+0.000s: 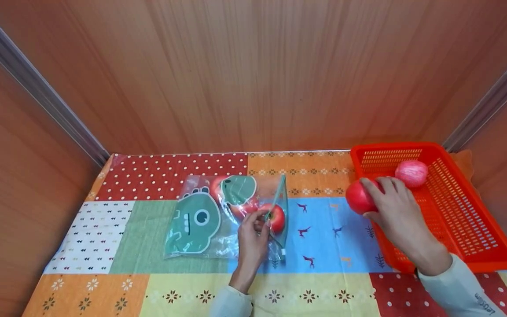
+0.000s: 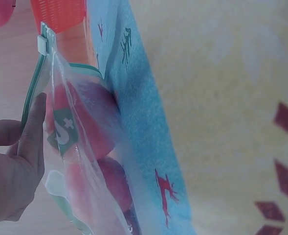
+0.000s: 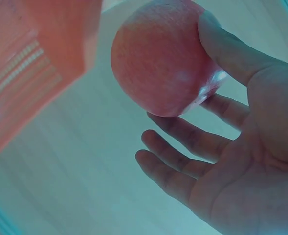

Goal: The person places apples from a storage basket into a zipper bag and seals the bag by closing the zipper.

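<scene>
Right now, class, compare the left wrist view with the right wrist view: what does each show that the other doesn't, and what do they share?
Only the left wrist view shows the left hand pinching the edge of a clear bag, apples inside it, and patterned cloth. Only the right wrist view shows the right hand gripping an apple. Both show part of the red basket and, at least partly, an unbagged apple.

Head view, lower right: slanted lettering (image 1: pixel 484 303) on right sleeve (image 1: pixel 449 286), too small to read surely. Left wrist view, left half: white plus sign (image 2: pixel 68 123) on bag (image 2: pixel 85 178).
</scene>
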Tool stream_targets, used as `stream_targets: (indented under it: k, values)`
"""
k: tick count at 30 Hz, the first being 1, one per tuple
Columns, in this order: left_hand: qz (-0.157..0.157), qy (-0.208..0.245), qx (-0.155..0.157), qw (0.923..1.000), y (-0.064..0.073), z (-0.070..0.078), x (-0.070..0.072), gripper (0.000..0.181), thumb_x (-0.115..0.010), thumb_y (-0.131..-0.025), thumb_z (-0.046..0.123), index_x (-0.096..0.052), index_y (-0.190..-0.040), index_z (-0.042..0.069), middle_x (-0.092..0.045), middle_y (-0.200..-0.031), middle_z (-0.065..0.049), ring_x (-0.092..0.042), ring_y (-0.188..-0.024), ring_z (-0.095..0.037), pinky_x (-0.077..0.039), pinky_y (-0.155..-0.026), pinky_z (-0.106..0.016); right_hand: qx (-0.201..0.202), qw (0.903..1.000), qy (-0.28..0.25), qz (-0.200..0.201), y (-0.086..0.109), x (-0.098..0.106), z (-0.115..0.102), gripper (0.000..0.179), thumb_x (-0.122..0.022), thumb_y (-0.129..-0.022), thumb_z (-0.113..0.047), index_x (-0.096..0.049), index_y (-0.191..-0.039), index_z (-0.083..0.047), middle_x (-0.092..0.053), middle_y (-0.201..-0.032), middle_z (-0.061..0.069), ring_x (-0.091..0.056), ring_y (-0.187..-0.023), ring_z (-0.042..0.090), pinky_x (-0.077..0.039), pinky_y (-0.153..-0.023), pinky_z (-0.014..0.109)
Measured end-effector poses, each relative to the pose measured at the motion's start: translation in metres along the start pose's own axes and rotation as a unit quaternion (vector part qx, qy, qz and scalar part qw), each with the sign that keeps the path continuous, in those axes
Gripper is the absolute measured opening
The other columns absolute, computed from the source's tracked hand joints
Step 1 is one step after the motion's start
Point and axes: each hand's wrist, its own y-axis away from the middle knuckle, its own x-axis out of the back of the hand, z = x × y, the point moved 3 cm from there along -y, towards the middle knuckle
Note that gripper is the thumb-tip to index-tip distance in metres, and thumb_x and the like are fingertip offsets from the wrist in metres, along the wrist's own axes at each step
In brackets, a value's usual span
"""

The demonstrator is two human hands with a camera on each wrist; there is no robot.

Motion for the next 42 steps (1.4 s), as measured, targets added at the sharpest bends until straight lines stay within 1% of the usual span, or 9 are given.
stream_targets:
  k: [9,16,25,27,33,37,42]
  values:
    - [0.006,-0.005,-0.007,0.9999,0.000,0.000,0.000,0.036,-0.073,-0.093,-0.007,-0.073,-0.126,0.007,-0.068,-0.110,-0.007,-0.062,-0.086,-0.016,-0.056,-0.074,-0.022,0.000,0.9998,-0.019,-0.006,0.006,-0.015,-0.023,0.080,-0.095,-0.076,-0.009,-0.057,-0.146,-0.004,-0.056,-0.134,0.028,-0.048,-0.126,0.049,-0.048,-0.101,0.068]
    - [0.004,-0.002,-0.005,1.0000,0.000,-0.001,0.000,0.035,-0.073,-0.094,-0.006,-0.072,-0.126,0.008,-0.067,-0.109,-0.006,-0.062,-0.087,-0.016,-0.056,-0.074,-0.021,0.000,0.9995,-0.028,-0.012,0.012,-0.028,-0.039,0.085,-0.099,-0.069,-0.012,-0.060,-0.144,-0.006,-0.058,-0.134,0.026,-0.050,-0.128,0.048,-0.051,-0.101,0.067]
    - [0.003,-0.007,-0.001,1.0000,0.000,-0.001,0.001,0.034,-0.072,-0.095,-0.005,-0.072,-0.127,0.008,-0.067,-0.108,-0.006,-0.062,-0.086,-0.016,-0.056,-0.075,-0.021,0.007,0.9993,-0.036,-0.011,0.016,-0.048,-0.059,0.085,-0.101,-0.067,-0.014,-0.062,-0.143,-0.009,-0.060,-0.132,0.022,-0.051,-0.127,0.043,-0.054,-0.098,0.063]
    - [0.003,-0.008,-0.006,0.9999,0.000,-0.001,0.001,0.034,-0.072,-0.095,-0.005,-0.072,-0.127,0.008,-0.067,-0.107,-0.006,-0.063,-0.086,-0.016,-0.056,-0.075,-0.021,0.011,0.9993,-0.034,-0.008,0.016,-0.052,-0.062,0.083,-0.100,-0.068,-0.014,-0.063,-0.142,-0.008,-0.060,-0.131,0.022,-0.052,-0.126,0.043,-0.054,-0.099,0.063]
    - [0.009,-0.010,-0.020,0.9997,0.001,-0.003,0.001,0.034,-0.073,-0.094,-0.006,-0.072,-0.126,0.007,-0.067,-0.106,-0.007,-0.063,-0.085,-0.016,-0.057,-0.074,-0.022,0.013,0.9988,-0.047,-0.006,0.017,-0.066,-0.071,0.079,-0.100,-0.069,-0.014,-0.064,-0.140,-0.009,-0.061,-0.129,0.021,-0.054,-0.122,0.042,-0.054,-0.099,0.062]
    - [0.009,-0.011,-0.019,0.9997,0.001,-0.003,0.001,0.034,-0.073,-0.094,-0.006,-0.073,-0.125,0.007,-0.067,-0.107,-0.007,-0.063,-0.086,-0.016,-0.057,-0.074,-0.022,0.009,0.9979,-0.064,-0.008,0.016,-0.074,-0.073,0.078,-0.100,-0.070,-0.013,-0.064,-0.140,-0.009,-0.061,-0.129,0.020,-0.053,-0.123,0.041,-0.053,-0.100,0.060]
    - [0.004,-0.012,-0.007,0.9999,0.001,-0.001,0.000,0.034,-0.073,-0.095,-0.005,-0.072,-0.127,0.008,-0.067,-0.109,-0.007,-0.063,-0.088,-0.017,-0.057,-0.076,-0.022,0.002,0.9968,-0.080,-0.009,0.013,-0.081,-0.075,0.081,-0.099,-0.070,-0.013,-0.062,-0.142,-0.009,-0.060,-0.131,0.019,-0.053,-0.125,0.040,-0.054,-0.100,0.059]
